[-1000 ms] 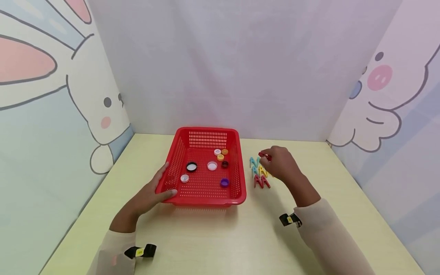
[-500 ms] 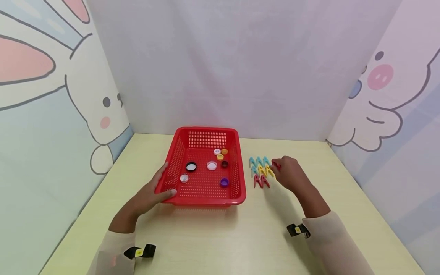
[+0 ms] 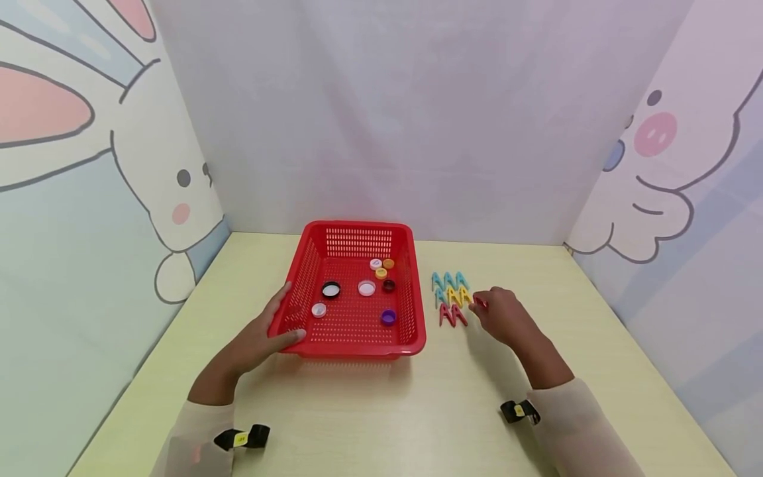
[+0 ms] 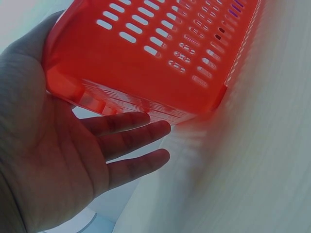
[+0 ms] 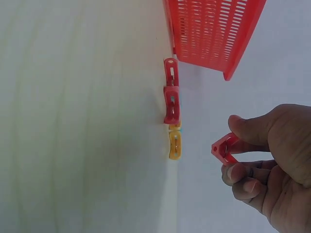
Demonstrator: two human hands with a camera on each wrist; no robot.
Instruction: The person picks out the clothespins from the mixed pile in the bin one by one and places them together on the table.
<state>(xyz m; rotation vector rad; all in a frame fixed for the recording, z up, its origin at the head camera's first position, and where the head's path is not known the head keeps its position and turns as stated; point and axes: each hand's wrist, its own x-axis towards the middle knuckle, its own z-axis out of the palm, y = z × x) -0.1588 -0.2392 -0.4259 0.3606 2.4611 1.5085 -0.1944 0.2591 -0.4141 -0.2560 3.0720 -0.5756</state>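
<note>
My right hand (image 3: 503, 317) pinches a red clothespin (image 5: 226, 149) between thumb and fingertips, just right of the clothespin rows. Two red clothespins (image 3: 453, 315) stand upright on the table in the nearest row. Behind them are one teal and two yellow clothespins (image 3: 459, 295), then a row of teal clothespins (image 3: 450, 281). My left hand (image 3: 256, 341) holds the left front corner of a red plastic basket (image 3: 357, 348), thumb over the rim. Its other fingers (image 4: 131, 141) extend along the outside, as the left wrist view shows.
Inside the basket lie several bottle caps, among them a black-rimmed cap (image 3: 330, 290), a purple cap (image 3: 389, 317) and a yellow cap (image 3: 381, 273). A pale wood table (image 3: 369, 424) runs back to a plain curtain (image 3: 387, 132). Walls with cartoon animals stand at both sides.
My right hand has moved right and toward me with the red clothespin, from above the rows to their right side, uncovering the teal and yellow clothespins. The left hand and basket stay put.
</note>
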